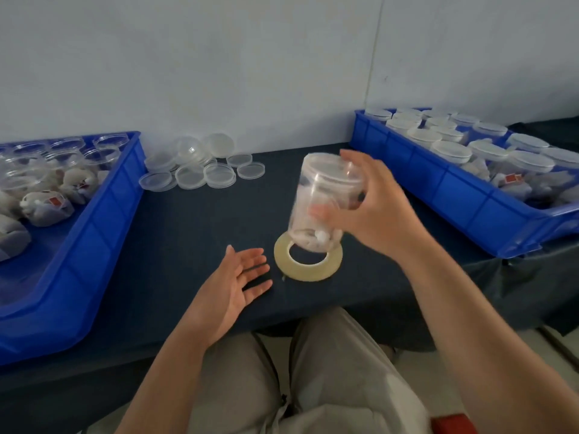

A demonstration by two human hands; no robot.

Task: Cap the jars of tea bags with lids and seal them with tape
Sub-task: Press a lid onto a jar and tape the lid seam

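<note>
The clear, round plastic jar sits right of the frame's centre, grasped in the right hand. The fingers curl round its far side and the thumb presses its near wall. It is blurred and leans slightly, its top toward the upper right. Pale tea bags are bunched at its lower end, and a clear lid appears to cover its top, though the blur leaves that unsure. Its base overlaps the one flat yellowish ring of tape lying on the dark blue table. Whether the jar touches the tape cannot be told.

The left hand is released, palm up and fingers spread, holding nothing. It is just left of the tape, below centre.

There are two blue plastic bins. The one at the left edge holds about seven uncapped clear jars and a heap of loose tea bags. The one at the upper right holds at least a dozen jars with lids on. Between the bins, against the wall, lie roughly ten loose clear round lids; several are stacked, so the exact number cannot be read.
</note>
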